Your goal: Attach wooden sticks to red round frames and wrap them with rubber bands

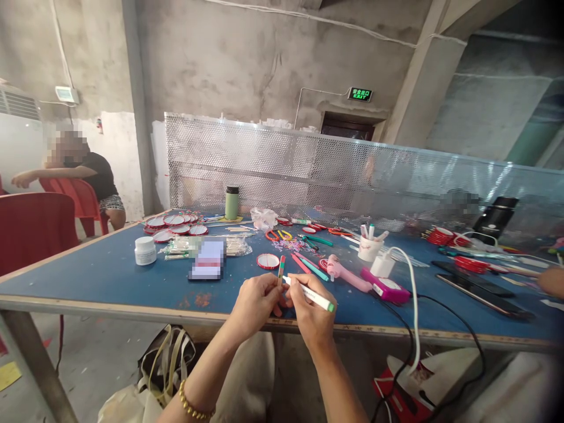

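Note:
My left hand (258, 304) is closed around a thin stick (281, 267) painted red and green, held upright over the near edge of the blue table (110, 276). My right hand (308, 314) grips a white marker with a green end (314, 295), its tip touching the stick. A gold bead bracelet sits on my left wrist. Just beyond my hands lie a round red-rimmed disc (268, 261) and more coloured sticks and markers (308, 265).
Red-rimmed discs (174, 226), a white jar (145, 250), a green flask (231, 202), a cup of pens (369, 247), a pink handheld fan (348, 275), a white charger with cable (383, 265) and phones (480, 288) lie on the table. A person sits on a red chair at left. Another person's hand (551, 281) shows at right.

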Demonstrator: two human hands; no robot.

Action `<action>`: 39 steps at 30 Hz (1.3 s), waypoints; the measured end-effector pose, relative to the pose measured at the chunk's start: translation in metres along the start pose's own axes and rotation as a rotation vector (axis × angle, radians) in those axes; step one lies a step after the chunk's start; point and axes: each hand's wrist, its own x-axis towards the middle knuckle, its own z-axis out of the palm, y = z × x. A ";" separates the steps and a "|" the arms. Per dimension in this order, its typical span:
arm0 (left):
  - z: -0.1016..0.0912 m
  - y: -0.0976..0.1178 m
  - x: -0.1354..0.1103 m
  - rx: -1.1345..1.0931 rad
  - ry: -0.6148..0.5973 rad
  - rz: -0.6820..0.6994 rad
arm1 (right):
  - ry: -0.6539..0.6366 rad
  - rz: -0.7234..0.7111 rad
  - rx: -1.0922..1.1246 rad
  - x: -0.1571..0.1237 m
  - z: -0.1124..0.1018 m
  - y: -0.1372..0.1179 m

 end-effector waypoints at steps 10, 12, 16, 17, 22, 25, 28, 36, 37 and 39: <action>0.000 0.000 0.000 0.018 0.002 0.005 | -0.005 -0.002 -0.008 0.000 0.000 0.000; 0.000 -0.001 0.000 0.026 0.004 0.005 | -0.010 -0.002 -0.010 0.000 -0.001 0.002; 0.000 -0.001 0.001 0.021 0.000 0.012 | -0.019 -0.010 -0.016 -0.001 -0.001 0.004; 0.000 -0.001 0.001 0.018 0.000 0.011 | -0.021 -0.013 -0.016 -0.001 -0.001 0.004; 0.001 -0.001 0.001 0.014 0.000 0.003 | -0.022 -0.026 -0.024 0.000 -0.001 0.004; 0.001 -0.001 0.000 0.002 -0.002 0.001 | -0.023 -0.032 -0.031 0.000 -0.001 0.003; 0.001 -0.001 0.000 0.005 -0.002 0.000 | -0.024 -0.034 -0.034 0.000 -0.001 0.002; 0.000 -0.001 0.001 0.019 0.002 0.007 | -0.024 -0.041 -0.037 0.000 0.000 0.003; 0.000 -0.001 0.001 0.019 0.003 0.009 | -0.025 -0.041 -0.037 0.000 0.000 0.003; 0.000 -0.001 0.001 0.014 0.004 0.010 | -0.024 -0.034 -0.035 -0.001 -0.001 0.002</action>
